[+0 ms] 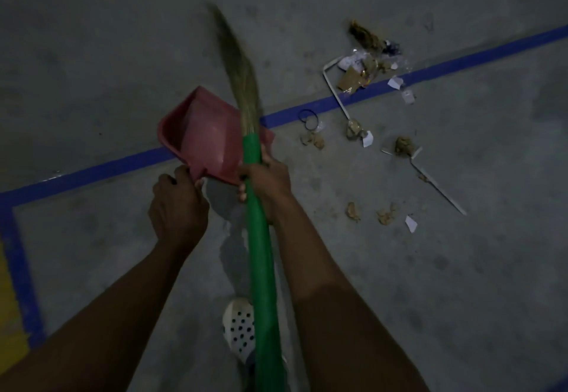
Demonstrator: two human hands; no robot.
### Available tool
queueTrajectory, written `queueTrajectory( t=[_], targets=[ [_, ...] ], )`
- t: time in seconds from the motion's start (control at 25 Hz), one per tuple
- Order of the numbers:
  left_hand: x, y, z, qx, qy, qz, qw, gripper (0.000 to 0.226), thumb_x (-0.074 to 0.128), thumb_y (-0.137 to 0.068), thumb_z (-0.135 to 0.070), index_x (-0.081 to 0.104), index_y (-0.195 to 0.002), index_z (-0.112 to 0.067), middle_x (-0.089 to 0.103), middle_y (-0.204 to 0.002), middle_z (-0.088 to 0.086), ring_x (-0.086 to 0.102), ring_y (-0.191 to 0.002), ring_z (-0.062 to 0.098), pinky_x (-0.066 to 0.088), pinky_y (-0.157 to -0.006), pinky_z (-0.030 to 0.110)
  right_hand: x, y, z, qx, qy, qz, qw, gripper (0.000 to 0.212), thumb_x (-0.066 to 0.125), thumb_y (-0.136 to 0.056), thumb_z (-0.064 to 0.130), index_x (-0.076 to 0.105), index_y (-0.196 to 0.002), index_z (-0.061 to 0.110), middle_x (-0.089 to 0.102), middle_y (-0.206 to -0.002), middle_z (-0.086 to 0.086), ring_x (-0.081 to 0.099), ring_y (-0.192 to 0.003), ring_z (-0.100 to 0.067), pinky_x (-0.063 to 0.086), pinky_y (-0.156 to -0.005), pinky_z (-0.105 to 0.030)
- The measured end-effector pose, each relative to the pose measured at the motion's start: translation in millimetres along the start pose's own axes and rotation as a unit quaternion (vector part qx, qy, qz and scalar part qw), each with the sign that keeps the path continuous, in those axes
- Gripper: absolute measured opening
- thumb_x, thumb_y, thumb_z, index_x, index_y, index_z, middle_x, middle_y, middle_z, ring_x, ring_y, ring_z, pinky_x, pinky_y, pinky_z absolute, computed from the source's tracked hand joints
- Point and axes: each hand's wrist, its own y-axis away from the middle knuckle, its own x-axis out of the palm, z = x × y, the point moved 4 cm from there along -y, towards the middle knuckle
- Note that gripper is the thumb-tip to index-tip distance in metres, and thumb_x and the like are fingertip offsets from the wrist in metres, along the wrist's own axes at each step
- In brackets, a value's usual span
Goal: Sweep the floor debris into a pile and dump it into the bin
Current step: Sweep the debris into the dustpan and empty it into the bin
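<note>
My right hand (268, 183) grips the green handle of a broom (260, 238); its straw bristles (238, 66) point up and away over the floor. My left hand (178, 204) holds the handle of a red dustpan (204, 136), lifted off the floor just left of the broom. Debris (365, 69) lies scattered to the right: paper scraps, brown clumps, cardboard bits, white strips (436, 182) and a black ring (309, 118). No bin is in view.
The grey concrete floor carries a blue painted line (461, 63) running diagonally, with a blue corner and a yellow patch (9, 315) at the left. My white perforated shoe (239, 327) stands below the broom handle.
</note>
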Motion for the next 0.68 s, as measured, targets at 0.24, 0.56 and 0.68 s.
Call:
queueTrajectory(
  t=[0.24, 0.56, 0.68],
  targets=[
    [-3.7, 26.0, 2.7, 0.004, -0.014, 0.041, 0.999, 0.031, 0.06, -0.091, -0.019, 0.052, -0.118, -0.005, 0.053, -0.1, 0.027, 0.054, -0.093, 0.045, 0.043, -0.067, 0.047, -128.7, 68.4, -43.3, 0.029, 0.079, -0.152, 0.985, 0.041, 0.067, -0.084, 0.002, 0.065, -0.113, 0.031, 0.068, -0.074, -0.014, 0.061, -0.051, -0.024, 0.054, -0.049, -0.035],
    [6.6, 52.6, -0.3, 0.019, -0.077, 0.045, 0.996, 0.024, 0.065, -0.089, -0.016, 0.06, -0.103, 0.002, 0.053, -0.088, 0.028, 0.056, -0.08, 0.045, 0.044, -0.063, 0.046, -177.2, 93.8, -109.9, 0.021, 0.288, -0.055, 0.956, 0.074, 0.071, -0.084, 0.019, 0.039, -0.147, 0.04, 0.07, -0.085, -0.01, 0.067, -0.061, -0.024, 0.06, -0.056, -0.04],
    [15.2, 59.7, -9.1, 0.041, -0.093, 0.048, 0.994, 0.023, 0.065, -0.088, -0.015, 0.06, -0.103, 0.002, 0.053, -0.089, 0.028, 0.056, -0.082, 0.046, 0.045, -0.065, 0.048, -246.2, 67.4, -92.3, 0.078, 0.241, -0.115, 0.96, 0.069, 0.07, -0.088, 0.008, 0.045, -0.15, 0.026, 0.072, -0.083, -0.016, 0.066, -0.056, -0.021, 0.06, -0.054, -0.039]
  ],
)
